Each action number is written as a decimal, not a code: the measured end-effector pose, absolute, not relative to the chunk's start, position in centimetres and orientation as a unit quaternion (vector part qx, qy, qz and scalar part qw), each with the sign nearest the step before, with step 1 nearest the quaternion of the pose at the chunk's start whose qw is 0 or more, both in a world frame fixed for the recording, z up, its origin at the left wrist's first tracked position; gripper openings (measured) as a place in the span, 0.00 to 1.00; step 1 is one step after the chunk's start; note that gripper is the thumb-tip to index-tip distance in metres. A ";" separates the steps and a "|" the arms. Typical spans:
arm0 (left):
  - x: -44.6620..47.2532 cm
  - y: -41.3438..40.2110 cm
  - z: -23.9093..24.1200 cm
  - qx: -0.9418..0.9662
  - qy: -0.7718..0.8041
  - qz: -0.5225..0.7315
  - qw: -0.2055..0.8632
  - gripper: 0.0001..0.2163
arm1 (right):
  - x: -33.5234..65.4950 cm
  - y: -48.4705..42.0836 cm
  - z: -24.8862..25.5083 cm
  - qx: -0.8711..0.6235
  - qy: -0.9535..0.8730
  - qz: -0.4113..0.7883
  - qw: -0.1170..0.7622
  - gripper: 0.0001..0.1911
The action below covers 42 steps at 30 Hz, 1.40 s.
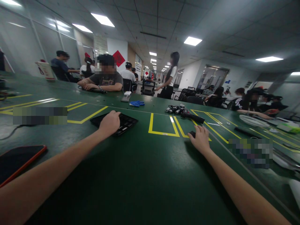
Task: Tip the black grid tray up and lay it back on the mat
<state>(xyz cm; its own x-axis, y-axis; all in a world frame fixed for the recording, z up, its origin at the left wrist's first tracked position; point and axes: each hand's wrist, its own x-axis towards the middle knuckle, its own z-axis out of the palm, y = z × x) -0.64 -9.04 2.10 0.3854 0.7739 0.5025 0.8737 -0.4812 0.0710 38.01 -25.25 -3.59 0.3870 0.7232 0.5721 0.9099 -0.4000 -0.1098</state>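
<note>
My left hand (pixel 109 123) is over a flat black tray (pixel 127 122) that seems divided into compartments. Its fingers are curled together, and what they hold, if anything, is hidden. Further right, my right hand (pixel 200 138) rests low at the table with its fingers closed around a small black object (pixel 192 134), whose kind I cannot make out. Just beyond that hand lies a dark cylinder-like piece (pixel 193 117), beside a cluster of black and silver parts (pixel 175 109).
Yellow tape outlines (pixel 164 134) mark the green table (pixel 150 175). A blue bundle (pixel 137 103) lies farther back. At left is an orange-edged dark device (pixel 22 157). Across the table sits a person (pixel 106 76); another person (pixel 172 73) stands behind. Assorted items, including a white ring-shaped thing (pixel 254 120), lie at right.
</note>
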 end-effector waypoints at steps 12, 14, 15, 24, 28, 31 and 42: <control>4.2 -13.9 -1.5 -0.956 -0.252 -0.141 -0.047 0.17 | 32.6 -24.9 -3.3 -0.687 -0.711 -0.037 0.144 0.20; 4.2 -15.1 -1.0 -0.959 -0.234 -0.160 -0.029 0.18 | 32.7 -25.0 -3.3 -0.681 -0.716 -0.045 0.148 0.20; 4.3 -16.1 -0.7 -0.962 -0.216 -0.165 -0.027 0.18 | 32.7 -25.0 -3.4 -0.679 -0.717 -0.049 0.150 0.19; 5.4 -25.3 0.8 -0.987 -0.038 -0.048 -0.151 0.23 | 36.8 -25.9 -2.8 -0.741 -0.593 -0.285 0.135 0.21; 5.3 -25.3 0.7 -0.986 -0.035 -0.045 -0.155 0.24 | 39.7 -26.3 -3.5 -0.827 -0.519 -0.195 0.092 0.24; 5.4 -24.3 0.3 -0.988 -0.045 -0.079 -0.128 0.19 | 40.4 -26.2 -3.9 -0.834 -0.526 -0.145 0.077 0.23; 5.1 -12.9 -1.5 -0.964 -0.243 -0.105 0.000 0.16 | 40.7 -25.8 -4.2 -0.831 -0.529 -0.149 0.083 0.23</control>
